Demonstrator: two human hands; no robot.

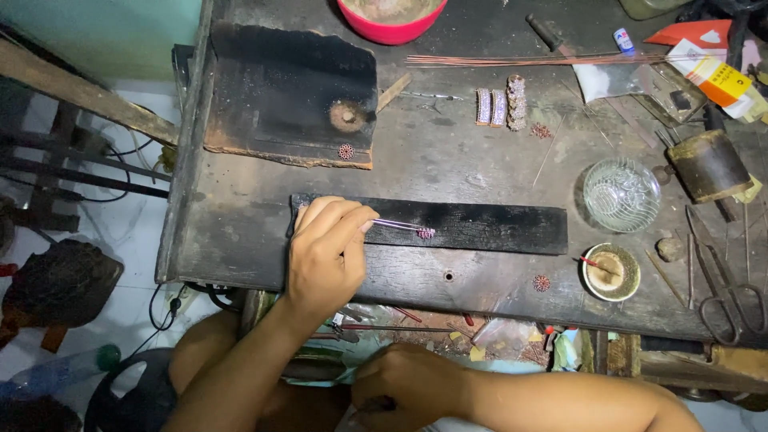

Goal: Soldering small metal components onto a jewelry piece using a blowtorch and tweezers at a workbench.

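Pinching slim tweezers (pixel 398 226), the left hand (pixel 324 254) rests on the left end of a long charred strip (pixel 480 226) that lies across the middle of the bench (pixel 432 156). The tweezer tips close on a small reddish filigree piece (pixel 426 233) sitting on the strip, a little left of its middle. The right hand (pixel 404 386) is down below the bench's near edge, curled in a fist around something thin — what it is cannot be told.

To do this well, the wrist should stay planted on the strip, the squeeze should be light so the fine wire does not crush, and the piece should be kept flat on the charred face rather than tilted.

A glass bowl (pixel 622 194) near the right edge holds what looks like coiled fine wire. Just nearer the front, a small round dish (pixel 610 272) carries a pale paste with a red-tipped stick lying in it. A red bowl (pixel 391 18) at the far edge has a dull greyish fill, cut off by the frame. Similar rosettes lie loose — one (pixel 346 151) on the burnt block (pixel 288 92) at the far left, one (pixel 542 282) by the near edge.
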